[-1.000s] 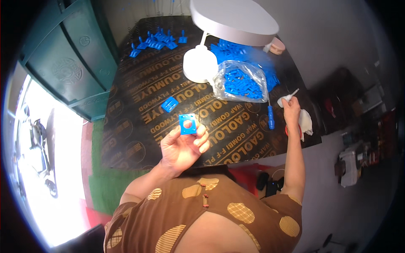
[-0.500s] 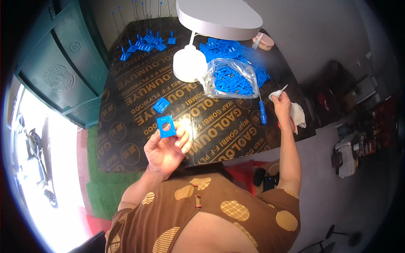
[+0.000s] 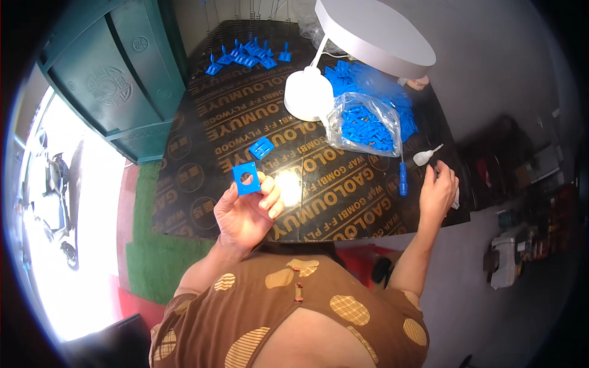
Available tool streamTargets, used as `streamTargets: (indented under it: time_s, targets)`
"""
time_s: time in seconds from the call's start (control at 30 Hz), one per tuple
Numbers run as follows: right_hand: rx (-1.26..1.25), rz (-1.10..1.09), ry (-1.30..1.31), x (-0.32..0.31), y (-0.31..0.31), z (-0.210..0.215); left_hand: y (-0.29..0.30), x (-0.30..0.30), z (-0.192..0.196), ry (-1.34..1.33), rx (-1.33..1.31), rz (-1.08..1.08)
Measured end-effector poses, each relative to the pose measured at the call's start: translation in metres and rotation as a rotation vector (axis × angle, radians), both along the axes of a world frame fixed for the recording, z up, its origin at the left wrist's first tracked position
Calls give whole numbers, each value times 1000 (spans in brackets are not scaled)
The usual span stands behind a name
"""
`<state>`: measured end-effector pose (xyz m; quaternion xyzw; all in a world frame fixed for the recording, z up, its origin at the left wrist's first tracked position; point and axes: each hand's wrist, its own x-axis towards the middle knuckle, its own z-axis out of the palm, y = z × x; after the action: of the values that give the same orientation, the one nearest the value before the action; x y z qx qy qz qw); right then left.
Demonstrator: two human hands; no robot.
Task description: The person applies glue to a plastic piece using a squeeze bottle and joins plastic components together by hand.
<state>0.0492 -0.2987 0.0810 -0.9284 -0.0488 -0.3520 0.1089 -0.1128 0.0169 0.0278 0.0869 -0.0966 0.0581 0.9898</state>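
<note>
My left hand (image 3: 245,214) pinches a blue square plastic plate (image 3: 248,189) by its lower edges. The plate has a round hole in its middle and is raised over the near part of the table. Just beyond it, another blue plastic piece (image 3: 262,148) with raised ribs lies on the tabletop. Over at the right, my right hand (image 3: 437,193) is empty, thumb and fingers slightly apart. A small white squeeze bottle (image 3: 423,158) with a thin nozzle lies just past its fingertips. To this hand's left is a blue-handled screwdriver (image 3: 403,180).
A white lamp (image 3: 308,93) stands toward the back. Beside it, a clear bag (image 3: 368,126) of small blue parts rests against a heap of blue pieces (image 3: 389,92). Several blue bases with spring wires (image 3: 248,55) stand at the back left. A white cloth (image 3: 456,199) is partly behind my right hand.
My right hand has let go of the white squeeze bottle and drawn back slightly toward me. The left hand still holds the blue plate. The whole view has shifted.
</note>
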Motion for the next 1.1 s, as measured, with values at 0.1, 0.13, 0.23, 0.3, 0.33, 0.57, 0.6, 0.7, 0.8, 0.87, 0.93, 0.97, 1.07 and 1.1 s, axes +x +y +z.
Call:
streamTargets:
  time_s: [0.1, 0.13, 0.23, 0.3, 0.33, 0.57, 0.6, 0.7, 0.8, 0.87, 0.93, 0.97, 1.07, 1.1]
  targets:
    - [159, 524, -70, -26, 62, 28, 5, -1, -4, -14, -3, -1]
    - [173, 741, -41, -26, 81, 29, 7, -3, -4, -24, -11, 3]
    - [12, 1198, 70, -7, 130, 12, 7, -5, -4, -35, -22, 10]
    - [-46, 1316, 133, 7, 161, -6, 5, -6, -4, -31, -24, 20]
    - [-88, 1315, 176, 10, 176, -10, 6, -6, -4, -21, -25, 26]
    - [-342, 1424, 331, 23, 245, -16, 10, -10, -5, -15, -29, 51]
    - [-424, 1425, 356, 25, 250, -16, 11, -10, -5, -20, -30, 46]
    - [-568, 1434, 266, 31, 261, -18, 12, -10, -4, -24, -35, 41]
    - [-669, 1444, 226, 33, 268, -17, 14, -10, -4, -25, -42, 44]
    - [-701, 1454, 204, 33, 271, -15, 15, -10, -5, -29, -46, 49]
    - [-779, 1460, 152, 33, 274, -11, 16, -10, -6, -30, -44, 32]
    - [-781, 1466, 150, 33, 274, -10, 17, -10, -5, -31, -45, 39]
    - [-783, 1425, 103, 32, 268, -4, 18, -10, -3, -30, -31, 15]
    - [-664, 1384, 110, 30, 263, -1, 17, -9, -4, -32, -25, 20]
